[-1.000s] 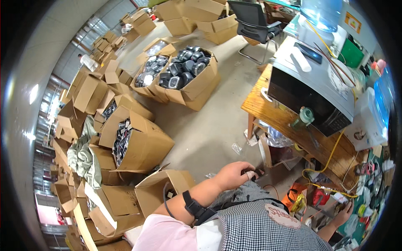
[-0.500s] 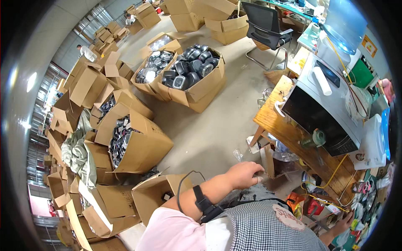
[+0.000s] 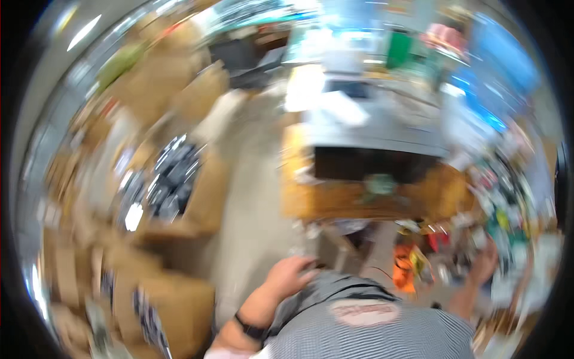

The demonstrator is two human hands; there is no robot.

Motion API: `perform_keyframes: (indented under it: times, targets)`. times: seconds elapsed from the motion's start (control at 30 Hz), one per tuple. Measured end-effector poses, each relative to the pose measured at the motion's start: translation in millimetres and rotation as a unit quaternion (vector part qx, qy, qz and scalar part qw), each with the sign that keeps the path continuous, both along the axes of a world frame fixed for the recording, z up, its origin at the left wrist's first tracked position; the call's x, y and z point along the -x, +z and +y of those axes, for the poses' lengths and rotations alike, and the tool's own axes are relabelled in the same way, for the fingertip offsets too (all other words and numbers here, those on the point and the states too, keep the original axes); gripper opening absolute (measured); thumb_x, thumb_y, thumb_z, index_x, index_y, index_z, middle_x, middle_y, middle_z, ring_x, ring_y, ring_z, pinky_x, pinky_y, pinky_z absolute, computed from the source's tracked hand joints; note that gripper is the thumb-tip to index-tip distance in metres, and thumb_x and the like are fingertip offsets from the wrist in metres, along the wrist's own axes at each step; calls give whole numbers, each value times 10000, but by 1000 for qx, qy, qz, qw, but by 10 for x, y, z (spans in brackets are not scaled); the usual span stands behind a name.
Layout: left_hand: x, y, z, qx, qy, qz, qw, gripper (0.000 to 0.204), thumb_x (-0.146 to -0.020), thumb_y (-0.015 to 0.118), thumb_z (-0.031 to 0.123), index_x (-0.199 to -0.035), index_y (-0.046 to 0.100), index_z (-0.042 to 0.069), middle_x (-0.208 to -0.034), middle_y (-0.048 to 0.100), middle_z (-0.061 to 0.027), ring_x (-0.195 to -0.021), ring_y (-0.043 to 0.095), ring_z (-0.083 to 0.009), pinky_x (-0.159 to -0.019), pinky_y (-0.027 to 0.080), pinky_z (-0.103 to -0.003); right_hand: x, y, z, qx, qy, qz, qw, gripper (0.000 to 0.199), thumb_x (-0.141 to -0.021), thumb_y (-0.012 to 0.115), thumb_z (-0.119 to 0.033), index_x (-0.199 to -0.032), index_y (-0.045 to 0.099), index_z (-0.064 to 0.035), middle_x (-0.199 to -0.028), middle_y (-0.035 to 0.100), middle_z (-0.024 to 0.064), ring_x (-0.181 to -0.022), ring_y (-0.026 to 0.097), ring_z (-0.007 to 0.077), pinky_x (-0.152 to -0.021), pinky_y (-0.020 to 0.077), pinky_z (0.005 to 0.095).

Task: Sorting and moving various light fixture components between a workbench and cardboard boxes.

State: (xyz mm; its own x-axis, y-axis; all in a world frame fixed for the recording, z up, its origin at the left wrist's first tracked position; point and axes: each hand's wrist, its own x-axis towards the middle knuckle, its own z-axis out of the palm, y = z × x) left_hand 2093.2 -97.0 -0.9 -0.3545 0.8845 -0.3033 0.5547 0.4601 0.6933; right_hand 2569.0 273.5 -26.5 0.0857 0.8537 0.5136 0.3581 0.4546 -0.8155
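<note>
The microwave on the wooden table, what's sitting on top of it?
On the microwave, toward the left, lie a long white thing and, behind it, a dark flat thing. Farther right is too blurred to name. Whatever those two cover can't be seen.

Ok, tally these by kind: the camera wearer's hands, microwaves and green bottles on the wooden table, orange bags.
Hands (left hand, right hand): 2
Microwave: 1
Green bottle, blurred: 1
Orange bag: 1
Total: 5
</note>
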Motion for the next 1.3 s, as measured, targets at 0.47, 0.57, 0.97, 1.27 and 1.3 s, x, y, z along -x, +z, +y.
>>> perform_keyframes:
  times: [0.47, 0.57, 0.97, 1.27, 1.3]
  targets:
    - [-315, -357, 975, 56, -189, -59, 979, 325, -883, 656, 168, -1153, 611, -6, -1060, 671, -151, -984, 644, -208, -879, 494, -315, -443, 536, -1143, 115, -212, 80, 967, 146, -895, 600, -99, -968, 663, 10, -816, 645, 18, -742, 548, 73, -681, 458, 240]
    - [-760, -64, 1330, -44, -281, 11, 959, 344, -889, 650, 205, -1167, 608, 6, -1025, 674, -145, -945, 648, -214, -844, 502, -323, -818, 444, -1122, 126, -243, 91, 958, 156, -883, 627, -130, -964, 673, -5, -841, 654, 42, -712, 554, 89, -663, 454, 240]
    - [-1960, 44, 2166, -28, -436, 139, 889, 344, -869, 663, 243, -1142, 629, 36, -944, 676, -174, -842, 640, -292, -774, 502, -348, -2204, 157, -676, 162, -288, 94, 939, 175, -889, 609, -142, -987, 669, -10, -772, 637, 54, -693, 555, 92, -641, 462, 259]
    - [-1978, -165, 1816, 93, -245, -14, 965, 342, -859, 693, 158, -1181, 625, 66, -919, 680, -75, -847, 610, -144, -749, 486, -289, -2358, 3, -349, 203, -220, 105, 948, 188, -859, 628, -168, -970, 675, -24, -862, 667, 116, -745, 625, 194, -695, 497, 298]
    - [-1965, -186, 1787, 92, -245, -9, 965, 342, -859, 693, 158, -1181, 625, 66, -919, 680, -75, -847, 610, -144, -749, 486, -289, -2362, -16, -321, 194, -215, 91, 953, 192, -864, 619, -167, -972, 672, -17, -877, 669, 126, -766, 633, 221, -698, 500, 304]
